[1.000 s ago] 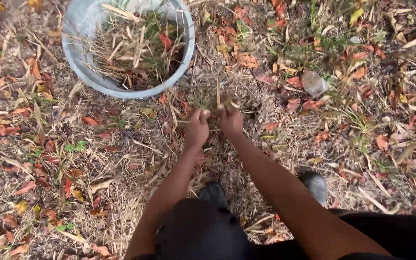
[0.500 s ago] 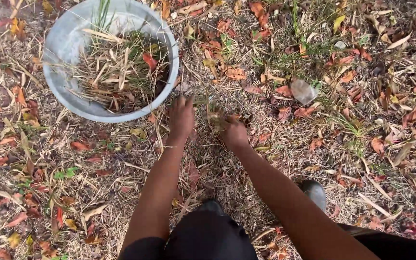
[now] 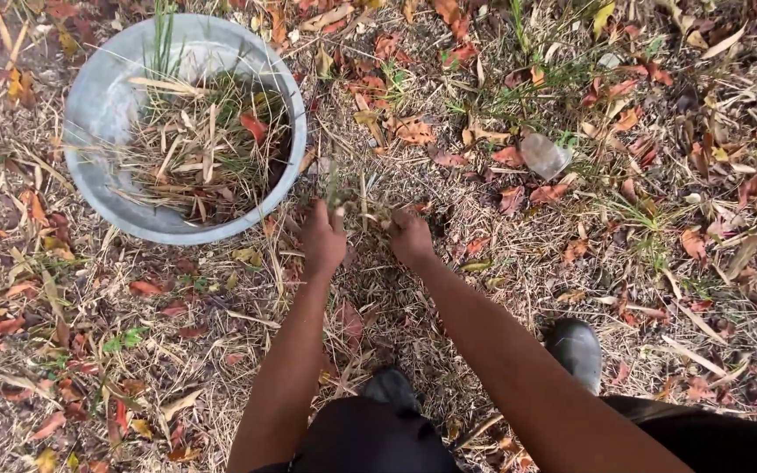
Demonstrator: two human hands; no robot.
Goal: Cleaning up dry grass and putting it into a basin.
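- Down on bare ground (image 3: 501, 289), among dry straw and fallen leaves: both arms stretched forward from a crouch, hands low and close together, likely so the stalks can be worked at their base.
- Left hand (image 3: 322, 240): curled shut around a thin tuft (image 3: 343, 197) of dry stalks with a few green blades, standing up from the fist near the soil.
- Right hand (image 3: 410, 236): fingers bent down into the same patch, knuckles up; closed on stalks or only pressed against them, cannot tell.
- Tuft: between the two hands, just beside the basin's near rim, apparently rooted or lying in the litter, not yet in the basin.
- Basin (image 3: 107, 105): round, pale grey, smooth-walled, looks like metal or enamel; set on the ground just ahead and to the left, near enough for a short reach.
- Inside the basin: a loose heap of cuttings (image 3: 194, 149), stiff straw-coloured blades lying crosswise, one red leaf, some green grass upright at the far edge.
- Leaves (image 3: 413, 131): flat, brittle-looking, orange to rust red, scattered all round.
- Stone (image 3: 543, 155): pale, smooth, angular, well apart to the right.
- Boots: dark, rounded, dull sheen; one toe (image 3: 578, 350) beside the right forearm, the other (image 3: 392, 385) between the arms.
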